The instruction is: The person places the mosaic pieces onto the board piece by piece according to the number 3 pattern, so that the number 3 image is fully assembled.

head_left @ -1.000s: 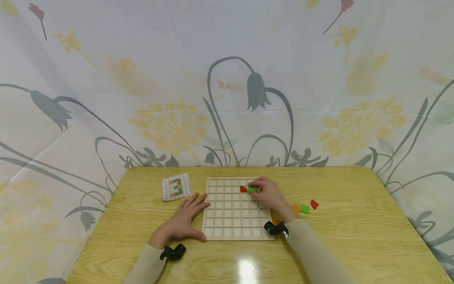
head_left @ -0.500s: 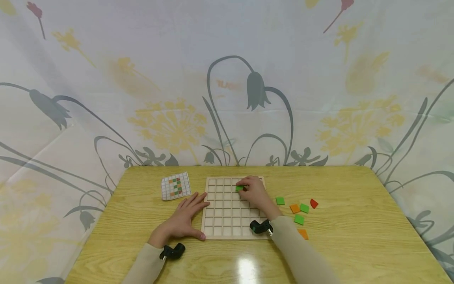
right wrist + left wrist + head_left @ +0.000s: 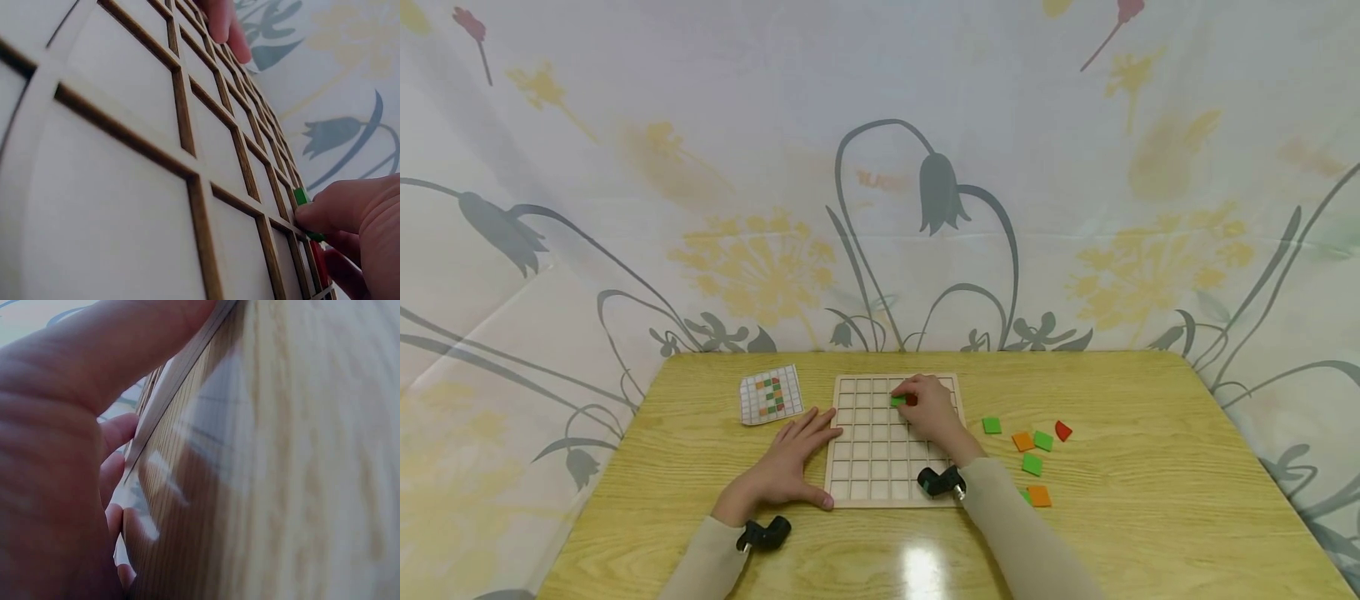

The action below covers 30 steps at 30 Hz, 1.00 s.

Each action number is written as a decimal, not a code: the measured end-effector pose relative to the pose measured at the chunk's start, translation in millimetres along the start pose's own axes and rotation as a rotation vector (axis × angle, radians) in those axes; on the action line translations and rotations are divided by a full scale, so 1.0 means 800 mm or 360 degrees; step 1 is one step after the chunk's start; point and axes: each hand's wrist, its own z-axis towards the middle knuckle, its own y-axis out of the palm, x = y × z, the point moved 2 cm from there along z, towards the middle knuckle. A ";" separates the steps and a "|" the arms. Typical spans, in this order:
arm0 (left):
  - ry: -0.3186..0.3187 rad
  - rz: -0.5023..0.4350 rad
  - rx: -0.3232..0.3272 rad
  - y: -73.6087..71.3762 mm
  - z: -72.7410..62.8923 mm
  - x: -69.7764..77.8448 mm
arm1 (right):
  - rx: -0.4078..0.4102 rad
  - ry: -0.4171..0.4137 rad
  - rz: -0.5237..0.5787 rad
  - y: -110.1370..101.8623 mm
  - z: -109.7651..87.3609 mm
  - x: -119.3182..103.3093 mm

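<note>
A wooden grid board [image 3: 861,502] lies on the table, divided into square cells. My right hand [image 3: 934,414] is over its far part and pinches a green square tile [image 3: 898,402] between thumb and fingers. Just right of that tile, partly under the hand, a red quarter-circle tile [image 3: 912,400] sits in a cell; the right wrist view shows the green tile [image 3: 302,197] at the thumb tip and the red tile [image 3: 319,262] beside it. My left hand [image 3: 786,467] lies spread at the board's left edge, thumb at the near corner, fingertips along the side.
Right of the board lie loose tiles: several green squares [image 3: 1032,464], orange squares [image 3: 1023,442] and a red quarter-circle [image 3: 1063,431]. A paper card [image 3: 772,395] with a coloured grid pattern lies at the back left. A patterned curtain [image 3: 880,208] hangs behind the table [image 3: 1135,517].
My right hand has moved left across the board's far rows, carrying the green tile from the right of the red tile to its left. The left hand has stayed in place.
</note>
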 end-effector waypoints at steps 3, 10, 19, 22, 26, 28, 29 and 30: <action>0.0007 0.0005 0.0005 0.000 0.000 -0.001 | -0.0001 0.0010 0.0012 0.000 0.001 0.000; -0.0006 0.0009 -0.0003 0.000 0.001 -0.001 | 0.0009 -0.0007 0.0042 -0.001 0.000 0.001; 0.0012 0.0005 0.0003 0.001 0.000 0.000 | 0.0055 0.0077 0.0238 -0.006 -0.008 0.003; 0.0010 0.0007 0.0007 0.001 0.000 0.000 | 0.0062 0.0064 0.0244 -0.006 -0.009 0.003; 0.0005 -0.0003 0.0007 0.000 0.000 0.000 | 0.0063 0.0035 0.0190 -0.004 -0.008 0.004; 0.0005 -0.0003 0.0005 0.000 0.000 0.000 | 0.0060 0.0027 0.0154 -0.003 -0.007 0.004; 0.0005 -0.0008 0.0002 -0.001 0.000 0.001 | 0.0058 0.0023 0.0134 -0.002 -0.006 0.004; 0.0005 -0.0009 0.0001 -0.001 0.000 0.001 | 0.0057 0.0018 0.0119 -0.002 -0.006 0.004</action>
